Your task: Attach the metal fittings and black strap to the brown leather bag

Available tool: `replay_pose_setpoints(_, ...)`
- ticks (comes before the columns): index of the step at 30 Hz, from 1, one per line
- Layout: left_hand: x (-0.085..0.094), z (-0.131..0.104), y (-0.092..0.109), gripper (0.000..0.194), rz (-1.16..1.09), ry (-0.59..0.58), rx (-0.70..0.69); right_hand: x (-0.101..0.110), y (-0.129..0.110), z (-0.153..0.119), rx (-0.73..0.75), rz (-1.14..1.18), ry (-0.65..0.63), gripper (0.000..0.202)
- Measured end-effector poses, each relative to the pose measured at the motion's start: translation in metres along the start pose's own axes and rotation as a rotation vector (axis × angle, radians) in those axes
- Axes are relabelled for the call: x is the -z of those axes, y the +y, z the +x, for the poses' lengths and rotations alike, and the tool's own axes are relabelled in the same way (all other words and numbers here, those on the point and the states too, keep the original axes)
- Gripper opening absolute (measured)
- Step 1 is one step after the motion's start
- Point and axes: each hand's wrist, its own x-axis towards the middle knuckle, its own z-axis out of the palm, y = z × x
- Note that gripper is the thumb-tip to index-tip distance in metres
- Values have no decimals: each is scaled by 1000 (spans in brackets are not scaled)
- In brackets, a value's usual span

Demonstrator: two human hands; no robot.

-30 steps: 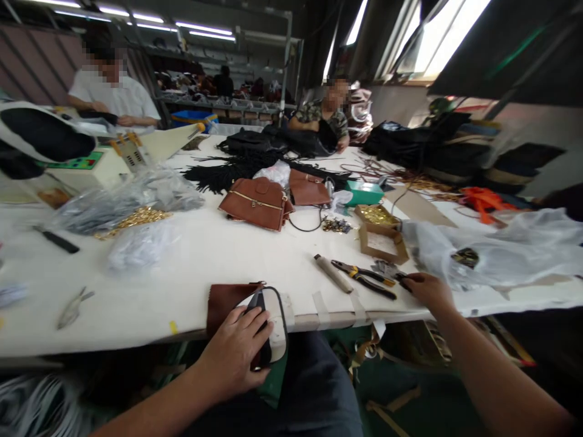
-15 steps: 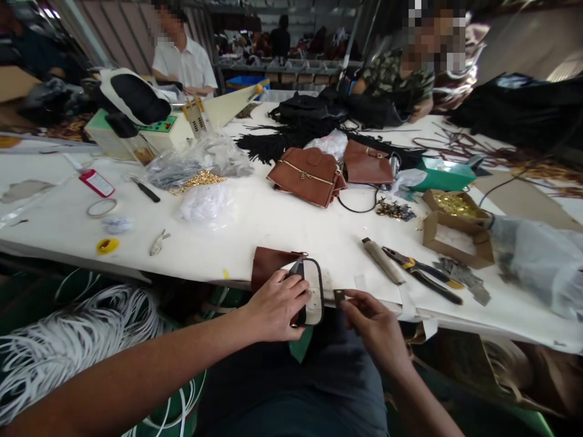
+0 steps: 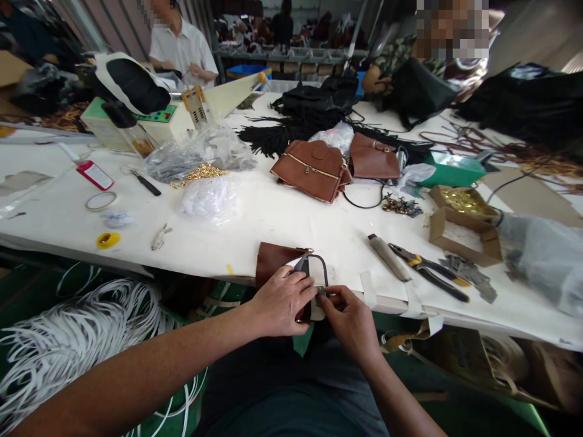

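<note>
My left hand (image 3: pixel 286 303) lies over a brown leather bag piece (image 3: pixel 271 258) at the table's front edge, its fingers holding down a pale, black-edged flap (image 3: pixel 316 264). A dark pointed part sticks out above those fingers; its kind is unclear. My right hand (image 3: pixel 350 315) is closed in a pinch on a small dark metal plate (image 3: pixel 320 292), held against the flap's right side. The fingertips of both hands are close together there, and they hide part of the plate.
To the right lie pliers (image 3: pixel 428 272), a rod-like tool (image 3: pixel 388 257) and grey metal plates (image 3: pixel 473 276). Brown bags (image 3: pixel 312 170) stand farther back. Small cardboard boxes (image 3: pixel 467 233) are at the right. White cords (image 3: pixel 95 352) hang at the lower left. Two people work across the table.
My right hand has moved left, bringing the small metal plate from beside the flap onto it. My left hand stays on the leather piece. The person at the far right now lifts a black bag.
</note>
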Motion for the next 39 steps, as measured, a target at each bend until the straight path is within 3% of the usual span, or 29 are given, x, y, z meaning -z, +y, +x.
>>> replay_pose_setpoints(7, 4, 2, -1, 67, -4, -35, -16, -4, 1, -4, -10, 16, 29, 44)
replay_pose_setpoints(16, 4, 3, 0, 68, 29, -29, -19, 5, 6, -2, 20, 26, -90, 41)
replay_pose_setpoints(21, 5, 4, 0, 67, 52, -23, -38, 10, 5, 0, 99, -61, -85, 40)
replay_pose_setpoints(28, 5, 3, -1, 66, 68, -16, -38, 7, 13, -1, 47, 139, -126, 47)
replay_pose_setpoints(39, 6, 2, 1, 65, 94, 1, -28, -3, 22, -4, 98, 207, -39, 49)
